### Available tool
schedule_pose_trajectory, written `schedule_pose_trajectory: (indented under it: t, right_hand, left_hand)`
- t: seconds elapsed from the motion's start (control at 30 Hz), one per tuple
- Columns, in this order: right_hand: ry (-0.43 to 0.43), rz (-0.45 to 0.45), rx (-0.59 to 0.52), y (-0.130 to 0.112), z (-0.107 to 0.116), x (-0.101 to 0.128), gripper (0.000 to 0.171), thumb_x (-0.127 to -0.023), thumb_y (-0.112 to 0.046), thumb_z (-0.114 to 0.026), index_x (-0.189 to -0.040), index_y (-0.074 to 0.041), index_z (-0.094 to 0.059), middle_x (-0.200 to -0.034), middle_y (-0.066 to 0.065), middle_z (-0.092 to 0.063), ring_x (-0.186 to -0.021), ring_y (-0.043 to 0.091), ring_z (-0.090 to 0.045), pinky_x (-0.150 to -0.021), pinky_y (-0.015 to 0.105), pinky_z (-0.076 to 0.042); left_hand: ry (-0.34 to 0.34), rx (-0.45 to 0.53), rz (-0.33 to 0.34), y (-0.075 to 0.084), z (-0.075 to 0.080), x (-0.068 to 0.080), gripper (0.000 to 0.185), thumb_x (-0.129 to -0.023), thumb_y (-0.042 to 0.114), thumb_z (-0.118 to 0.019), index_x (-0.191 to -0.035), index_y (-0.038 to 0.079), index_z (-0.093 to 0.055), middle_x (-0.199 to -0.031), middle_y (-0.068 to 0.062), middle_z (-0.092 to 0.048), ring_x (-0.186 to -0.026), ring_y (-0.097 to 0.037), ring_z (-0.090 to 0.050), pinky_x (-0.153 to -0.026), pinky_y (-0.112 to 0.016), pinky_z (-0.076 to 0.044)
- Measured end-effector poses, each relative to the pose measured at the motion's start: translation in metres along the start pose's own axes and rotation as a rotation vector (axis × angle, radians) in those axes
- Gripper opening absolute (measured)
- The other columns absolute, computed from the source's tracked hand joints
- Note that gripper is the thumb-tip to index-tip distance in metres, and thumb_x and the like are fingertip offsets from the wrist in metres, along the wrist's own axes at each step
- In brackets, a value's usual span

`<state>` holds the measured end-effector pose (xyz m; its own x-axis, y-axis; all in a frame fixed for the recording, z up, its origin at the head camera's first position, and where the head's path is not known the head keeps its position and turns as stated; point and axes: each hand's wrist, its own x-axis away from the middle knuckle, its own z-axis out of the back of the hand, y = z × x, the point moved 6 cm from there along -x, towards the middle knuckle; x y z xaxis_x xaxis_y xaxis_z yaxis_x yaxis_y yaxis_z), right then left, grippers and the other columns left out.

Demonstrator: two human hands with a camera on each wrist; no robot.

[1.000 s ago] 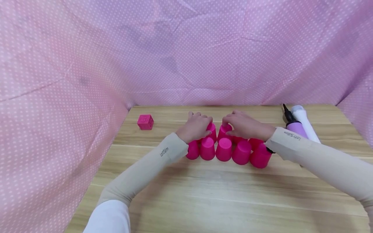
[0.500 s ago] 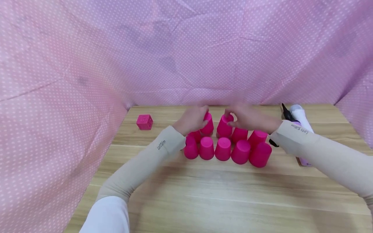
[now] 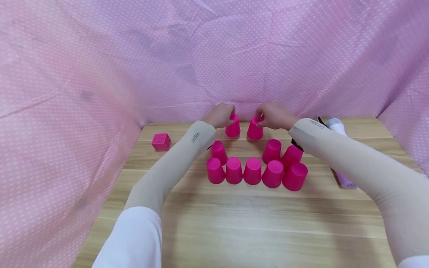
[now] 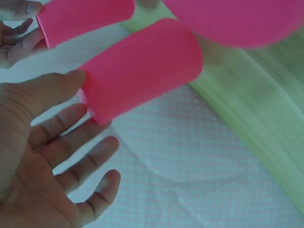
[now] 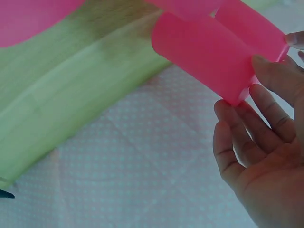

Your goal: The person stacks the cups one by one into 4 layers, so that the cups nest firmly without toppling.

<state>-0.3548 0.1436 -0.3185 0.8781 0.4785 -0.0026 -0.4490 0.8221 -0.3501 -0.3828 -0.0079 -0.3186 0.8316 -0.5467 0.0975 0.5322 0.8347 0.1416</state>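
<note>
Two pink cups stand upside down near the table's back edge in the head view. My left hand [image 3: 219, 116] pinches the left cup [image 3: 232, 130] by its upturned base, thumb on the near side. The other cup [image 3: 255, 131] is pinched the same way by my right hand [image 3: 276, 116]. A small gap separates these two cups. The left wrist view shows thumb and fingertips at the base end of the held cup [image 4: 142, 71]. Closer to me, more upturned pink cups form a front row [image 3: 252, 172], with a cup [image 3: 219, 152] behind its left end and two cups [image 3: 272, 152] behind its right.
A pink cube block [image 3: 161, 142] with raised markings sits at the table's back left. On the right, a white tube [image 3: 336, 126] and a lilac item [image 3: 345, 181] are partly hidden by my right forearm. Pink dotted cloth [image 3: 214, 56] surrounds the wooden table [image 3: 248, 223].
Both hands have carried their cups away from me, from just behind the front row to the back edge. The gap to the front row has widened; the other cups keep their places.
</note>
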Motion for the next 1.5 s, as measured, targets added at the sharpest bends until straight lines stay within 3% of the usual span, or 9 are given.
schedule_pose_trajectory:
  t: [0.27, 0.67, 0.87, 1.0, 1.1, 1.2, 1.3, 1.5]
  right_hand:
    - [-0.027, 0.021, -0.043, 0.004, -0.015, -0.02, 0.013, -0.077, -0.003, -0.075, -0.087, 0.0, -0.067, -0.084, 0.01, -0.066, -0.082, 0.027, -0.061, -0.075, 0.04, -0.05]
    - [-0.035, 0.018, -0.039, 0.006, -0.019, -0.026, 0.013, -0.077, -0.003, -0.075, -0.087, 0.0, -0.067, -0.083, 0.01, -0.066, -0.083, 0.027, -0.061, -0.077, 0.04, -0.049]
    - [-0.039, 0.016, -0.042, 0.006, -0.02, -0.024, 0.013, -0.078, -0.003, -0.074, -0.088, 0.0, -0.068, -0.084, 0.01, -0.066, -0.084, 0.028, -0.06, -0.078, 0.041, -0.049]
    - [-0.054, 0.036, -0.071, 0.007, -0.015, -0.016, 0.016, -0.079, -0.004, -0.073, -0.093, 0.001, -0.068, -0.091, 0.012, -0.066, -0.094, 0.034, -0.059, -0.084, 0.045, -0.047]
    - [-0.033, 0.074, -0.097, 0.007, -0.007, -0.003, 0.017, -0.079, -0.005, -0.073, -0.094, 0.001, -0.067, -0.095, 0.014, -0.067, -0.1, 0.037, -0.058, -0.087, 0.047, -0.045]
    - [0.0, 0.159, -0.092, 0.005, 0.001, 0.016, 0.017, -0.077, -0.004, -0.075, -0.091, 0.001, -0.067, -0.092, 0.013, -0.067, -0.094, 0.036, -0.06, -0.083, 0.046, -0.047]
    - [0.012, 0.222, -0.062, 0.002, 0.006, 0.039, 0.018, -0.075, -0.004, -0.077, -0.09, -0.002, -0.068, -0.09, 0.009, -0.066, -0.091, 0.034, -0.062, -0.081, 0.046, -0.048]
    - [-0.011, 0.192, -0.033, 0.003, -0.002, 0.086, 0.024, -0.075, -0.009, -0.079, -0.096, -0.006, -0.068, -0.098, 0.008, -0.065, -0.097, 0.03, -0.06, -0.084, 0.047, -0.047]
  left_hand:
    - [-0.085, 0.034, 0.019, -0.003, -0.015, -0.01, 0.015, -0.087, 0.016, -0.069, -0.098, 0.014, -0.059, -0.088, 0.001, -0.059, -0.084, -0.015, -0.055, -0.074, -0.027, -0.044]
    - [-0.092, 0.05, -0.017, 0.007, -0.016, -0.014, 0.015, -0.086, 0.011, -0.069, -0.099, 0.01, -0.062, -0.092, -0.001, -0.06, -0.088, -0.016, -0.055, -0.077, -0.027, -0.045]
    - [-0.091, 0.076, -0.029, 0.003, -0.017, -0.015, 0.016, -0.086, 0.012, -0.068, -0.1, 0.01, -0.062, -0.093, -0.001, -0.06, -0.09, -0.016, -0.055, -0.077, -0.027, -0.045]
    - [-0.099, 0.085, -0.037, -0.003, -0.015, -0.013, 0.023, -0.087, 0.02, -0.069, -0.107, 0.01, -0.061, -0.101, -0.002, -0.06, -0.094, -0.017, -0.054, -0.079, -0.028, -0.045]
    - [-0.09, 0.099, -0.063, -0.007, -0.008, -0.004, 0.03, -0.088, 0.024, -0.069, -0.112, 0.009, -0.06, -0.105, -0.002, -0.06, -0.097, -0.017, -0.054, -0.081, -0.03, -0.045]
    - [-0.075, 0.112, -0.12, -0.009, 0.0, 0.014, 0.031, -0.088, 0.023, -0.069, -0.112, 0.006, -0.061, -0.105, -0.004, -0.062, -0.1, -0.02, -0.057, -0.085, -0.032, -0.045]
    - [-0.054, 0.109, -0.161, -0.01, 0.005, 0.042, 0.036, -0.086, 0.022, -0.071, -0.117, 0.009, -0.06, -0.106, -0.003, -0.063, -0.103, -0.02, -0.057, -0.088, -0.032, -0.045]
    - [-0.006, 0.027, -0.207, -0.015, -0.008, 0.096, 0.036, -0.082, 0.025, -0.075, -0.113, 0.011, -0.063, -0.109, -0.004, -0.062, -0.104, -0.022, -0.052, -0.091, -0.037, -0.041]
